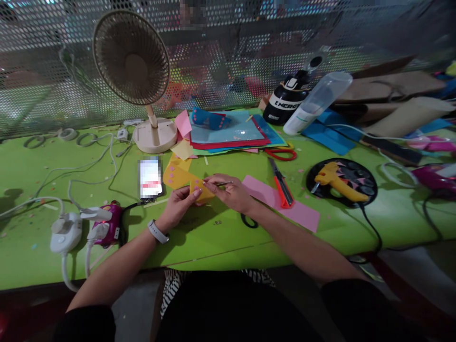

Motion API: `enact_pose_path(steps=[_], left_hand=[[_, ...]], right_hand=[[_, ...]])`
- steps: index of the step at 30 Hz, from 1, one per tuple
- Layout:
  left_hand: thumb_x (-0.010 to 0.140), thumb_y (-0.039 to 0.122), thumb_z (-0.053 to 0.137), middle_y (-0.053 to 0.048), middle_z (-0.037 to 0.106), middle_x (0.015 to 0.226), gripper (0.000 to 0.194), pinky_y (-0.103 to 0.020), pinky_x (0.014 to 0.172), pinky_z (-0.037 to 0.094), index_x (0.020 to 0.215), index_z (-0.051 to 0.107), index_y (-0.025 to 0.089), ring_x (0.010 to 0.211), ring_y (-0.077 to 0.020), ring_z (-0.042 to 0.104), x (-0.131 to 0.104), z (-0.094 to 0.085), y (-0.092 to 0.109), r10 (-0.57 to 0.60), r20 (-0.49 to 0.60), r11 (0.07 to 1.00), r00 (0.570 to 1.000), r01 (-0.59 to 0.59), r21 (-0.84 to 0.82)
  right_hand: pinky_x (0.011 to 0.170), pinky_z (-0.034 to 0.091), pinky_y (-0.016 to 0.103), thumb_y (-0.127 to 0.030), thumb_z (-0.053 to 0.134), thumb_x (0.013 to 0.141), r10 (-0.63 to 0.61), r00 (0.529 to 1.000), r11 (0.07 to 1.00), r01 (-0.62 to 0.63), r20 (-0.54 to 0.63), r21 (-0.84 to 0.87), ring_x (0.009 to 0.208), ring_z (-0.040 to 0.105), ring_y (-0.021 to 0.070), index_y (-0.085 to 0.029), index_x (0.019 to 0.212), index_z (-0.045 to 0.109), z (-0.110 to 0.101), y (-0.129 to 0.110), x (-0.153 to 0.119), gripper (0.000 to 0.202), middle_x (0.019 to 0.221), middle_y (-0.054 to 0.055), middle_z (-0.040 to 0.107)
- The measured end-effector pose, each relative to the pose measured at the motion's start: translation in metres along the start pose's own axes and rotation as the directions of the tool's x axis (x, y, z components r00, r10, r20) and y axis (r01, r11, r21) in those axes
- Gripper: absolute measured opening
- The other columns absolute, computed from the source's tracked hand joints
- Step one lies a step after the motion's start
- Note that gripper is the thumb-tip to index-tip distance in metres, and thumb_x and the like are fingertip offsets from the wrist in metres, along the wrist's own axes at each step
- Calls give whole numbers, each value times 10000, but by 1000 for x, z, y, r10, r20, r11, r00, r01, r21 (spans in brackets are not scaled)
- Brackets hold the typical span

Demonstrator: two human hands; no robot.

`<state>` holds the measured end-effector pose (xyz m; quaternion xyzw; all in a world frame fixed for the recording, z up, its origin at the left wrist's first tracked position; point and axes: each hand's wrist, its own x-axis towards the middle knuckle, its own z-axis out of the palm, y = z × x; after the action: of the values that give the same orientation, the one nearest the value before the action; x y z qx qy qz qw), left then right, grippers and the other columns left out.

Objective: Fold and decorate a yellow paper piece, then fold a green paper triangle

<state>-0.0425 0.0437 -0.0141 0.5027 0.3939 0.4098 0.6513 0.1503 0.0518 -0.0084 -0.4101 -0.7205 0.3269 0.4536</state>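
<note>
Yellow paper with small pink dots is sitting in the two hands, in front of the fan and a bit to its right. The left hand is pinching the paper, thumb on top. The right hand is closing its fingers around a thin stick and is leaning over the same paper. Whether the stick is touching the paper, I cannot tell. A phone is lying just in front of the fan. To the right of the fan, a pile of colored paper is resting on the green table. Farther right of the fan, but nearer the person, a red knife is lying across pink paper. Well to the fan's right, a yellow glue gun is resting on a black plate.
</note>
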Motion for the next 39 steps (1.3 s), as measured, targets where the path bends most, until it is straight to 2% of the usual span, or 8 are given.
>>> enact_pose_path(steps=[4,8,12,15,21,31,36,39], left_hand=[[689,417,818,-50,726,892,356,-277,724,568,906,735,148,736,-143,660,-1,2,3,-12,20,999,1000,13,-30],[688,426,816,-31,718,794,338,-261,703,575,843,721,141,706,-131,672,0,1,4,-84,29,995,996,85,-44],[681,453,814,-19,704,781,372,-240,619,576,866,702,151,741,-162,697,2,0,3,-125,9,990,992,125,-66],[693,455,806,-31,711,838,376,-240,625,584,899,701,158,787,-169,697,5,-2,1,-90,-27,992,996,88,-85],[717,417,798,-21,706,839,328,-301,742,599,890,690,159,831,-176,698,6,-5,-1,-53,-44,993,998,48,-113],[698,417,809,6,689,810,339,-256,654,587,877,665,168,736,-141,685,9,-6,-1,-62,-104,994,993,52,-92],[681,400,825,16,680,795,336,-218,610,574,877,674,172,703,-117,666,10,-5,2,-48,-113,992,992,34,-122],[630,398,859,29,675,772,365,-215,604,575,858,675,181,678,-110,661,9,-5,6,-49,-137,983,989,24,-182]], right_hand=[[778,525,316,-422,581,893,46,999,999,-46,22,-23,867,676,189,-229,811,708,-8,2,3,245,911,24,733],[776,538,313,-436,574,895,68,997,997,-67,30,-45,873,687,190,-217,822,720,-11,4,5,274,916,25,743],[887,522,329,-408,561,917,-54,998,989,49,-26,-142,1035,664,197,-219,950,726,-20,13,9,253,1094,64,721],[983,481,376,-320,542,936,-135,988,930,152,75,-335,1154,617,229,-188,1063,715,-33,23,15,252,1252,124,654],[1009,479,411,-68,535,872,-15,955,790,192,295,-582,1170,617,240,-190,1101,715,-46,40,19,316,1273,112,651],[976,490,393,25,509,798,52,910,714,255,412,-653,1135,635,227,-205,1116,712,-46,47,15,442,1279,89,651],[920,512,328,112,453,746,106,912,685,222,397,-694,1047,669,191,-191,1055,732,-49,32,16,515,1154,71,712],[942,509,346,41,476,817,140,919,674,184,367,-716,1108,647,211,-184,1093,722,-53,17,15,433,1225,87,681]])
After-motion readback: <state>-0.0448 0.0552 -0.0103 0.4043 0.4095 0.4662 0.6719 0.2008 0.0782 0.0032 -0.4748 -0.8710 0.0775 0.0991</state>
